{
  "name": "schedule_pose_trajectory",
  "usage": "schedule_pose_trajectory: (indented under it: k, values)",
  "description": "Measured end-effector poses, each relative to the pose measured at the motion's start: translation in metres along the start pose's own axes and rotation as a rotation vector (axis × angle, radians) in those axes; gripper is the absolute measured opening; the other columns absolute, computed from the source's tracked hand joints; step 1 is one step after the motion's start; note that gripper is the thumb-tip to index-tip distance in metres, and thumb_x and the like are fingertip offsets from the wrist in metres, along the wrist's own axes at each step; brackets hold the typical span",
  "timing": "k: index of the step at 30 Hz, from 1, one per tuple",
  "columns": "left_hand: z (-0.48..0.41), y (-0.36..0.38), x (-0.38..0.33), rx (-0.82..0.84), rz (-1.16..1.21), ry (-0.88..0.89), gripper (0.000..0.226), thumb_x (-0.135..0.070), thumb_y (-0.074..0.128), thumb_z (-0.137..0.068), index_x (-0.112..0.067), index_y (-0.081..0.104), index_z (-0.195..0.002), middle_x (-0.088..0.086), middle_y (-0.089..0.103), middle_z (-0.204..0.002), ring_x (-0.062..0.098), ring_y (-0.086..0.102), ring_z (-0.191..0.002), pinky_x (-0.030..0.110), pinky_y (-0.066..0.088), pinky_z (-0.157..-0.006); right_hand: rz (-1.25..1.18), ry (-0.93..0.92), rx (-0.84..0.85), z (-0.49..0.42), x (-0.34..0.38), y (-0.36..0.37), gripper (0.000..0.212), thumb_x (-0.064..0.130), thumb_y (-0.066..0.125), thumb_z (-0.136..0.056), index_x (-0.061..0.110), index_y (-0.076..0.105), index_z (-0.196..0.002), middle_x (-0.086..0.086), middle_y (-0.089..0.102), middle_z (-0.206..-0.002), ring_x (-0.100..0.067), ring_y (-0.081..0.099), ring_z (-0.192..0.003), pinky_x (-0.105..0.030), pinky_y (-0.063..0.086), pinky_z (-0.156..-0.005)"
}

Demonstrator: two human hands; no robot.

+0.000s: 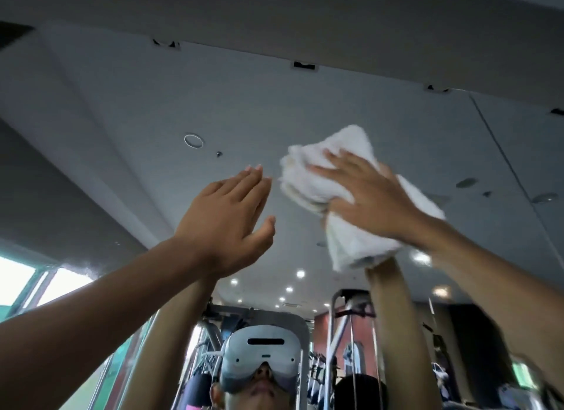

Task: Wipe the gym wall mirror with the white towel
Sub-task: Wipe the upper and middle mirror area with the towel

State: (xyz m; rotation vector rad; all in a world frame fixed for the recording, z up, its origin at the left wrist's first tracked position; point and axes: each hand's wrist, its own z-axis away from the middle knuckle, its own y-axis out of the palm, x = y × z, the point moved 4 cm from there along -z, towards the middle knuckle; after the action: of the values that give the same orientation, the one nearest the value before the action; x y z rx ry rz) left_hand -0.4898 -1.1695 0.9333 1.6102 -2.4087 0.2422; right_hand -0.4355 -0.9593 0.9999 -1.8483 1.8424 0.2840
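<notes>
white towel with yellowish edges, white headset, grey ceiling

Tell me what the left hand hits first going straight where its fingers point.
Likely the mirror: the fingertips of the left hand almost meet their reflection. Sliding up-right along the glass, it would next reach the left edge of the white towel. Depth is unclear.

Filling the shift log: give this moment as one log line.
phase: wiping | right hand: presses white towel on mirror | left hand: open, beside towel
</notes>
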Motion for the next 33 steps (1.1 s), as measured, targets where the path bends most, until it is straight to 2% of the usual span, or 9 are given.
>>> schedule_pose_trajectory:
  k: [4,7,13,17,19,22,24,30,33]
  values:
    - [0.010,-0.002,0.004,-0.021,0.036,-0.034,0.078,-0.055,0.018,-0.088,-0.017,0.037,-0.154,0.004,0.028,-0.164,0.016,0.021,-0.152,0.035,0.020,-0.119,0.034,0.451,-0.134,-0.035,-0.047,-0.009,0.055,0.046,0.035,-0.098,0.046,0.027,-0.153,0.008,0.017,-0.166,-0.020,0.014,-0.151,-0.060,0.017,-0.113]
    - [0.018,-0.002,0.010,-0.044,0.072,-0.178,0.082,-0.057,0.011,-0.087,-0.017,0.026,-0.158,0.003,0.016,-0.167,0.014,0.008,-0.155,0.033,0.008,-0.122,0.029,0.654,-0.219,-0.092,-0.016,-0.005,0.055,0.044,0.031,-0.097,0.034,0.031,-0.151,-0.002,0.027,-0.159,-0.027,0.019,-0.147,-0.061,0.016,-0.113]
    - [0.041,-0.018,0.046,-0.032,-0.011,-0.107,0.076,-0.055,0.023,-0.089,-0.018,0.039,-0.153,0.001,0.031,-0.162,0.015,0.027,-0.150,0.036,0.028,-0.111,0.099,-0.018,-0.056,-0.094,0.095,0.016,0.060,0.053,0.033,-0.095,0.049,0.020,-0.154,0.013,0.008,-0.167,-0.012,0.004,-0.153,-0.050,0.007,-0.118]
    - [0.064,-0.026,0.094,0.013,-0.046,-0.092,0.073,-0.056,0.022,-0.093,-0.021,0.033,-0.157,-0.002,0.027,-0.163,0.013,0.020,-0.152,0.038,0.019,-0.118,-0.042,-0.218,0.006,-0.063,0.063,0.017,0.066,0.056,0.026,-0.079,0.060,0.023,-0.144,0.021,0.018,-0.163,-0.008,0.012,-0.152,-0.040,0.010,-0.116]
    - [0.067,-0.027,0.105,0.036,-0.035,-0.066,0.073,-0.058,0.017,-0.094,-0.023,0.027,-0.158,-0.004,0.021,-0.164,0.011,0.012,-0.153,0.036,0.011,-0.120,-0.059,-0.030,-0.054,-0.091,0.025,0.008,0.056,0.052,0.030,-0.092,0.057,0.024,-0.147,0.014,0.020,-0.165,-0.016,0.014,-0.153,-0.056,0.014,-0.119]
    - [0.071,-0.026,0.106,0.015,0.022,-0.099,0.073,-0.058,0.015,-0.094,-0.026,0.019,-0.160,-0.007,0.011,-0.166,0.007,0.001,-0.153,0.033,0.001,-0.123,-0.028,0.522,-0.152,-0.122,0.025,0.004,0.054,0.048,0.035,-0.098,0.044,0.029,-0.152,0.006,0.017,-0.165,-0.020,0.011,-0.152,-0.061,0.010,-0.116]
    - [0.074,-0.025,0.106,-0.002,0.045,-0.104,0.074,-0.058,0.014,-0.094,-0.025,0.018,-0.160,-0.006,0.009,-0.166,0.007,-0.002,-0.153,0.029,-0.004,-0.122,0.010,0.607,-0.205,-0.134,0.067,0.007,0.056,0.047,0.032,-0.098,0.038,0.027,-0.152,0.001,0.020,-0.163,-0.023,0.012,-0.150,-0.062,0.010,-0.115]
    - [0.082,-0.025,0.110,-0.005,0.036,-0.090,0.074,-0.056,0.015,-0.094,-0.023,0.019,-0.160,-0.004,0.011,-0.166,0.009,0.001,-0.153,0.030,-0.004,-0.121,0.039,-0.099,-0.004,-0.088,0.159,0.026,0.062,0.055,0.035,-0.093,0.053,0.018,-0.152,0.015,0.006,-0.167,-0.009,0.000,-0.153,-0.049,0.004,-0.118]
    - [0.084,-0.026,0.108,-0.021,0.034,-0.132,0.075,-0.056,0.016,-0.094,-0.022,0.021,-0.160,-0.001,0.010,-0.167,0.012,0.003,-0.154,0.032,-0.004,-0.121,0.008,-0.135,0.072,-0.073,0.117,0.017,0.070,0.059,0.025,-0.079,0.058,0.010,-0.147,0.017,0.007,-0.166,-0.009,0.002,-0.153,-0.051,0.005,-0.120]
